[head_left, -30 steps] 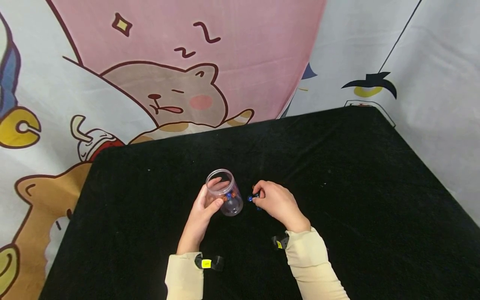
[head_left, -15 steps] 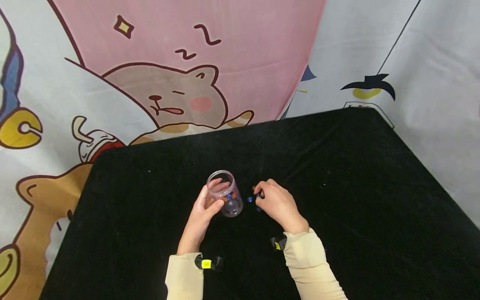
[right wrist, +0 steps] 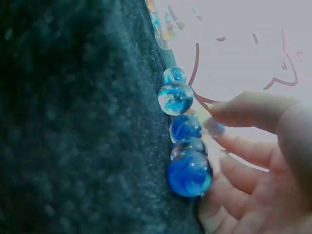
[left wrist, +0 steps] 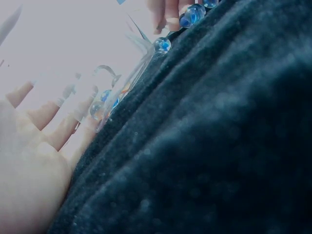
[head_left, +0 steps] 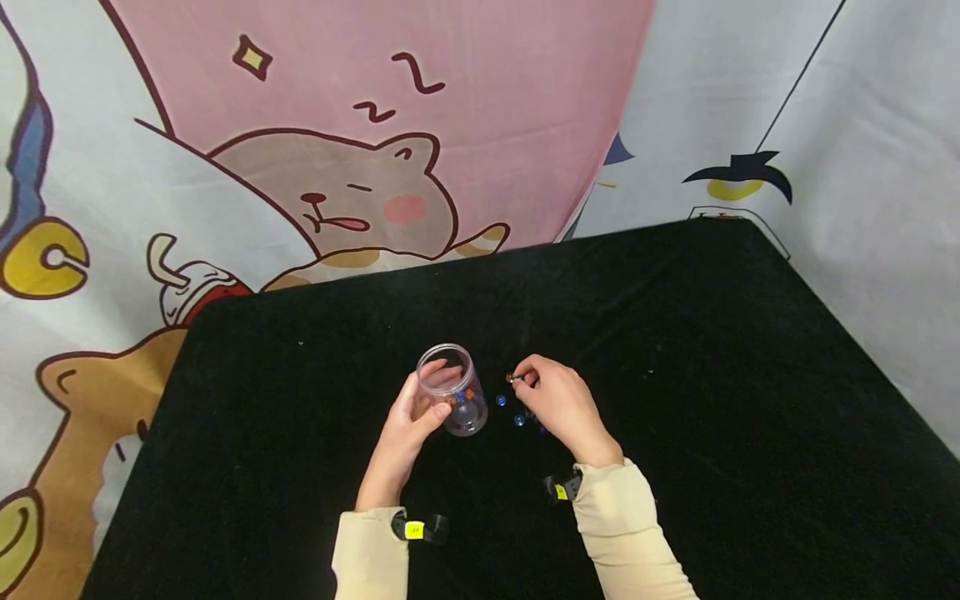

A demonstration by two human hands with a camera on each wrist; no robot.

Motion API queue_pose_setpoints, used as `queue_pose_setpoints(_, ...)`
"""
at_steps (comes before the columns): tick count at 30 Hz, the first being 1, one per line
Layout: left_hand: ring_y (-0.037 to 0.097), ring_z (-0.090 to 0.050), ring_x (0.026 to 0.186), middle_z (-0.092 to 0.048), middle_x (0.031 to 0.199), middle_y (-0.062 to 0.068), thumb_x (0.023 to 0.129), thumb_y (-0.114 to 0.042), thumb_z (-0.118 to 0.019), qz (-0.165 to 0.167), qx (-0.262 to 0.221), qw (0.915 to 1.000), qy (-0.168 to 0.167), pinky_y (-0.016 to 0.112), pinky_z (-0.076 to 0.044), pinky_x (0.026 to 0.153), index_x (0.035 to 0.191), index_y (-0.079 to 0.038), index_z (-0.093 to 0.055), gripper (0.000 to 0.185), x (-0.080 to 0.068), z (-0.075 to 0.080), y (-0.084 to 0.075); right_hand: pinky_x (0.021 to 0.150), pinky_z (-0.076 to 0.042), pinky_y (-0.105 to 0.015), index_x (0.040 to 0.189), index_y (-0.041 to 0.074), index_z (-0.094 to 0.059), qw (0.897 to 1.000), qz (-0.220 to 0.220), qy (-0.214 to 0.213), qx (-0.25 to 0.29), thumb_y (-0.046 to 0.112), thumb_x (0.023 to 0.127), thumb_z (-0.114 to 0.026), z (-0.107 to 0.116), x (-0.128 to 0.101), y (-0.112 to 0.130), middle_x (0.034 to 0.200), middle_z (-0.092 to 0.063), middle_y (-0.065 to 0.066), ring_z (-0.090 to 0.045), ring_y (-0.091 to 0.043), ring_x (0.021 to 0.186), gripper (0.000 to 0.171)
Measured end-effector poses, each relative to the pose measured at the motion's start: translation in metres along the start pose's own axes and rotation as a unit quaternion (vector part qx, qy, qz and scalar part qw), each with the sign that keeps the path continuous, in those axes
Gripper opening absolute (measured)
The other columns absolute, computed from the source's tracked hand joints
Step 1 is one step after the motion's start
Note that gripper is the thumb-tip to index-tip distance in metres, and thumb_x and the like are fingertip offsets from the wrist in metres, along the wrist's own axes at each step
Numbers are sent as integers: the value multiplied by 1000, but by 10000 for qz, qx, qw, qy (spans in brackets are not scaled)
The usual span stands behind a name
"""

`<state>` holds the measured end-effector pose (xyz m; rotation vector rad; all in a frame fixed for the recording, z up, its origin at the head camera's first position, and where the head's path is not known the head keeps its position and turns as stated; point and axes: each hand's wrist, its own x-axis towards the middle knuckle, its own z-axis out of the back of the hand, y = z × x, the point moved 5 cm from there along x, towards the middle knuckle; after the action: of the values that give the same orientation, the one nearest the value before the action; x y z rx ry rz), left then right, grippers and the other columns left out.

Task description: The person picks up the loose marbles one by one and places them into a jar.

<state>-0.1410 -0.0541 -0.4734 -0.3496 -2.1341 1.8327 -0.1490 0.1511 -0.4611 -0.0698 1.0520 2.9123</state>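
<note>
My left hand (head_left: 405, 421) holds a clear plastic jar (head_left: 467, 423), its thumb on the near side and fingers behind. The jar's open mouth leans toward the hand. Several orange and blue marbles (left wrist: 97, 108) lie inside it. To the jar's right, my right hand (head_left: 561, 402) pinches a small blue-and-clear marble (right wrist: 214, 127) between thumb and forefinger, just above the cloth. An orange marble (head_left: 509, 377) sits at those fingertips. Loose blue marbles (head_left: 501, 401) lie between jar and hand, others (right wrist: 190, 173) beside and partly under the right hand.
A black cloth (head_left: 315, 450) covers the table. Its far edge meets a hanging printed backdrop (head_left: 540, 100) with cartoon animals. A strap with a small black device (head_left: 420, 528) is on each sleeved wrist.
The right fingertips have shifted slightly away from me, from among the blue marbles to the orange one. More blue marbles now show below that hand. The left hand and jar stay nearly still.
</note>
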Motion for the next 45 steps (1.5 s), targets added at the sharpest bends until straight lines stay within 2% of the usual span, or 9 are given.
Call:
queue_pose_setpoints(5,24,-42,120,-44,132,10,87,1,-49,71,10,10000,20,45,-33,96,135,-6,-31,52,-1,-4,-9,59,-40,-28,92,19,-62,9964,232,-643,506,24,83,-60,9,0,3,78,-53,7,-49,-10,66,10)
queue_pose_setpoints(10,24,-42,120,-43,133,11,87,5,-46,174,72,9998,47,46,-32,97,135,-6,-30,52,-2,-9,-17,57,-42,-27,94,21,-62,9884,472,-1010,1029,29,84,-61,14,-2,10,80,-54,10,-50,-6,66,13)
queue_pose_setpoints(16,23,-43,120,-43,133,12,88,3,-47,109,112,9999,71,45,-34,96,135,-6,-30,51,-1,-8,-18,59,-46,-25,96,22,-62,9706,796,-1266,1886,39,84,-58,14,-6,23,82,-56,10,-53,-5,71,21)
queue_pose_setpoints(22,24,-43,120,-45,132,10,89,-4,-50,50,59,10000,48,44,-34,97,135,-8,-32,50,-1,-3,-8,59,-48,-27,98,23,-61,9472,1114,-967,2846,39,84,-58,7,-12,40,83,-58,7,-55,-10,71,22)
queue_pose_setpoints(27,24,-44,119,-46,132,7,88,-11,-53,25,37,10000,-27,44,-34,96,135,-10,-33,51,-1,0,-1,60,-47,-27,101,21,-60,9365,1057,-557,3296,35,85,-58,3,-17,53,85,-58,5,-55,-12,72,21)
queue_pose_setpoints(32,25,-43,120,-45,132,8,87,-13,-55,-27,19,10000,23,44,-34,96,135,-11,-33,53,-1,0,0,61,-46,-26,102,12,-60,9254,970,-496,3630,23,86,-59,15,-26,67,85,-58,-1,-55,-19,72,19)
queue_pose_setpoints(39,24,-43,120,-45,132,9,86,-9,-55,-23,63,10000,50,42,-34,96,134,-15,-36,52,-1,0,1,60,-48,-27,103,12,-60,9181,997,-348,3821,22,87,-58,18,-28,72,82,-59,-4,-55,-31,72,19)
queue_pose_setpoints(42,24,-43,120,-45,132,9,86,-7,-55,-27,76,9999,61,42,-34,97,134,-14,-36,52,-1,0,1,60,-47,-28,103,17,-60,9177,1034,-314,3824,27,86,-59,10,-24,65,81,-59,-2,-55,-29,71,20)
queue_pose_setpoints(45,24,-43,120,-45,132,9,86,-8,-55,-14,94,9999,77,42,-34,97,134,-15,-35,53,-1,0,1,58,-47,-28,103,25,-61,9220,1143,-328,3684,35,84,-59,1,-20,58,79,-58,1,-55,-21,67,22)
